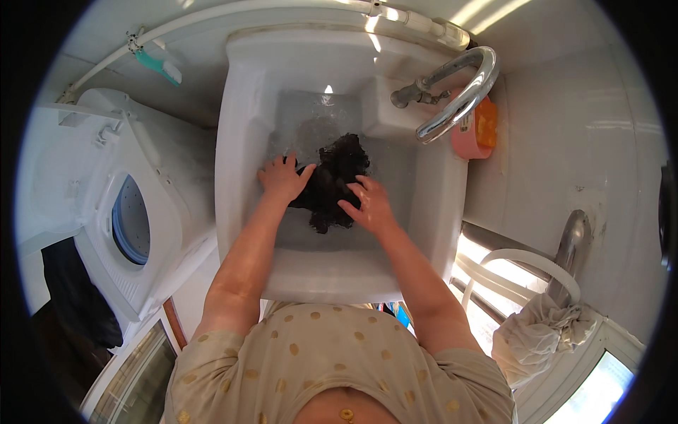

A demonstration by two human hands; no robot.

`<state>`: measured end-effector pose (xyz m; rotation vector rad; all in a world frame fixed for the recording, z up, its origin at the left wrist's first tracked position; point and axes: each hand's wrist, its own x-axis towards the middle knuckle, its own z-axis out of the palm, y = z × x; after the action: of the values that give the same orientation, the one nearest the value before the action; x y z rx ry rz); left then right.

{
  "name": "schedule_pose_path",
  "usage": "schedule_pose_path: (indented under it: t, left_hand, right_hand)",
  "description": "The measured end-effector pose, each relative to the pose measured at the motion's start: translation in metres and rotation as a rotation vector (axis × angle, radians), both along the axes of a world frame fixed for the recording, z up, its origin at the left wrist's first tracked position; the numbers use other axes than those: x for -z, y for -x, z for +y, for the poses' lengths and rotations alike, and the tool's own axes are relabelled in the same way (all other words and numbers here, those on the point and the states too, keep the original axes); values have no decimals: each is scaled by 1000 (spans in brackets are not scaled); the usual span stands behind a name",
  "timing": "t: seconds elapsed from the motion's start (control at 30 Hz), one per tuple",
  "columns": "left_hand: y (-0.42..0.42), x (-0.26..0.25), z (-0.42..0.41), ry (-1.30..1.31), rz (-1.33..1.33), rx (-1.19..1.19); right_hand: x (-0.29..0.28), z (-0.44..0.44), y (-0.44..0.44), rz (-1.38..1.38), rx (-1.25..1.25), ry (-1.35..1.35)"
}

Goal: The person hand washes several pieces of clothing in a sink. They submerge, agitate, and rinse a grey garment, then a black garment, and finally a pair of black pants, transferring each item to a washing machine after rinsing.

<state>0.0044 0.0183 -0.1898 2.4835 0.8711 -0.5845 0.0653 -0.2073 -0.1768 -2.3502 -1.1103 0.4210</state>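
Observation:
A soaked black cloth (pixel 339 180) lies bunched in the water of a white sink basin (pixel 238 95). My left hand (pixel 283 177) is spread over the left end of the cloth, and some black shows between its fingertips. At the cloth's right side is my right hand (pixel 371 201), with its fingers bent and its thumb apart from them. Neither hand shows a closed grip. The water (pixel 318 244) looks greyish and covers the basin floor; part of the cloth rises above its surface.
A chrome faucet (pixel 458 111) curves over the basin's right rim, beside a pink container (pixel 469 143) with something orange in it. To the left stands a washing machine (pixel 164 212), its lid (pixel 53 175) raised. A teal brush (pixel 159 68) hangs from a white pipe (pixel 222 17).

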Motion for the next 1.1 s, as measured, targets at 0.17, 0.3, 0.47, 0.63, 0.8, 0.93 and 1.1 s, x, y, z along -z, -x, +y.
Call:
schedule_pose_path:
  t: [0.17, 0.3, 0.47, 0.63, 0.8, 0.93, 1.1]
  left_hand:
    - [-19, -10, -51, 8, 278, 255]
    - [5, 41, -52, 128, 119, 467]
    - [-5, 22, -64, 375, -251, -49]
    - [19, -38, -116, 349, -824, 310]
    - [-3, -44, -117, 236, -850, 323]
    - [-35, -28, -71, 277, -706, 131]
    - [-25, -38, 17, 34, -141, -47]
  right_hand:
    - [58, -17, 16, 110, -84, 303]
    - [95, -27, -17, 797, 642, -33]
    - [60, 24, -17, 1567, 1154, -550]
    - [100, 27, -25, 1929, 587, -1155]
    - [35, 43, -20, 1965, 852, -897]
    - [29, 45, -8, 1676, 1164, -773]
    - [5, 5, -21, 1158, 739, -510]
